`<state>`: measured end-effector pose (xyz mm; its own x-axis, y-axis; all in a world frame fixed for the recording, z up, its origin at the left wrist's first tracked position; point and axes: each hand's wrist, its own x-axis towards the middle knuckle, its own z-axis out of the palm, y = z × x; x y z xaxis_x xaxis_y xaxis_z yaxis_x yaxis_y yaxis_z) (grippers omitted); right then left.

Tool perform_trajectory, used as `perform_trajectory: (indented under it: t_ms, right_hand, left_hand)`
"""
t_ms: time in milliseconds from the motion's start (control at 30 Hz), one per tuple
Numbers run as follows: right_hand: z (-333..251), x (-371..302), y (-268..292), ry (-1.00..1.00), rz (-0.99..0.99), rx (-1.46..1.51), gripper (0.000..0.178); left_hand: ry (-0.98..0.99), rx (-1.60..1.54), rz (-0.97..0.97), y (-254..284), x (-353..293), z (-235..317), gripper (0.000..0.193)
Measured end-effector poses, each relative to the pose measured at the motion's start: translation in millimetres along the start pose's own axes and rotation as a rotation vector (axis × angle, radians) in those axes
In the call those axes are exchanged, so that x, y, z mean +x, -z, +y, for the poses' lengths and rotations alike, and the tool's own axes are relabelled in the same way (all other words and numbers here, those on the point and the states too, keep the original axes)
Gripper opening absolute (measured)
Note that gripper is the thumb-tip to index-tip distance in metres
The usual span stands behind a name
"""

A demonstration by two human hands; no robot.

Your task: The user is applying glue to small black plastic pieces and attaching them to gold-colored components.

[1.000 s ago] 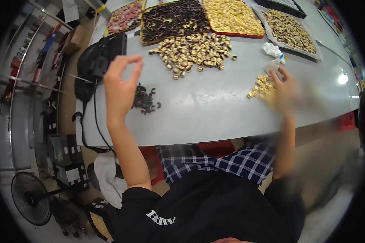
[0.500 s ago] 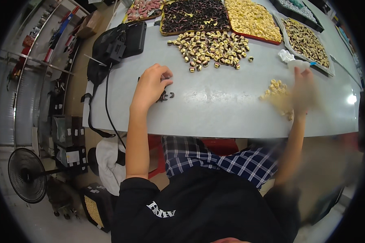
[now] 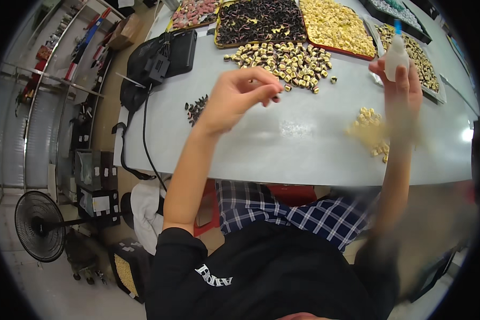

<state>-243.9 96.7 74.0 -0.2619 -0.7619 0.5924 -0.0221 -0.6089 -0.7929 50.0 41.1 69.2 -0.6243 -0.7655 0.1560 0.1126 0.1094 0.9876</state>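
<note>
My left hand (image 3: 245, 98) is over the middle of the table, its thumb and forefinger pinching a small dark curved piece (image 3: 276, 98). Behind its wrist lies a small heap of dark curved pieces (image 3: 196, 108). A translucent white squeeze bottle (image 3: 396, 57) with a blue nozzle stands upright in my right hand (image 3: 402, 88), fingers wrapped round it. Closest to that forearm is a little pile of cream-yellow pieces (image 3: 368, 118), partly blurred. Beyond my left fingers spreads a large heap of small yellow-and-dark assembled pieces (image 3: 304, 61).
Along the table's far side sit trays of dark pieces (image 3: 258, 22), yellow pieces (image 3: 336, 26), pink pieces (image 3: 194, 13) and yellow-dark pieces (image 3: 429, 72). A black bag (image 3: 138, 66) with a cable lies at the left edge. A fan (image 3: 40, 226) stands on the floor.
My left hand has moved right, away from the dark heap, with a dark piece in its fingertips. My right hand has raised the bottle and turned its blue nozzle upward.
</note>
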Motion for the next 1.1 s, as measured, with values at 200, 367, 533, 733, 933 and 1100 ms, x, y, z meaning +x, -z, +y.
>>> perform_trajectory:
  t_ms: [200, 367, 533, 733, 933, 1100]
  right_hand:
    - [22, 9, 1, -0.134, -0.118, 0.272, 0.027]
    - [25, 5, 9, -0.193, -0.003, 0.159, 0.024]
    - [24, -2, -8, -0.323, 0.115, 0.217, 0.024]
    - [33, -13, -19, -0.388, 0.053, 0.268, 0.033]
    - [34, -22, -27, -0.432, -0.074, 0.213, 0.033]
    - [35, -25, -25, -0.452, -0.212, 0.157, 0.033]
  left_hand:
    - [0.231, -0.37, 0.074, -44, 24, -40, 0.016]
    - [0.208, -0.279, 0.046, -52, 26, -65, 0.023]
    - [0.211, -0.388, -0.029, -49, 26, -61, 0.037]
    - [0.204, -0.339, -0.098, -51, 25, -60, 0.052]
    - [0.167, -0.281, -0.08, -53, 24, -71, 0.07]
    - [0.162, -0.308, -0.097, -53, 24, -72, 0.063]
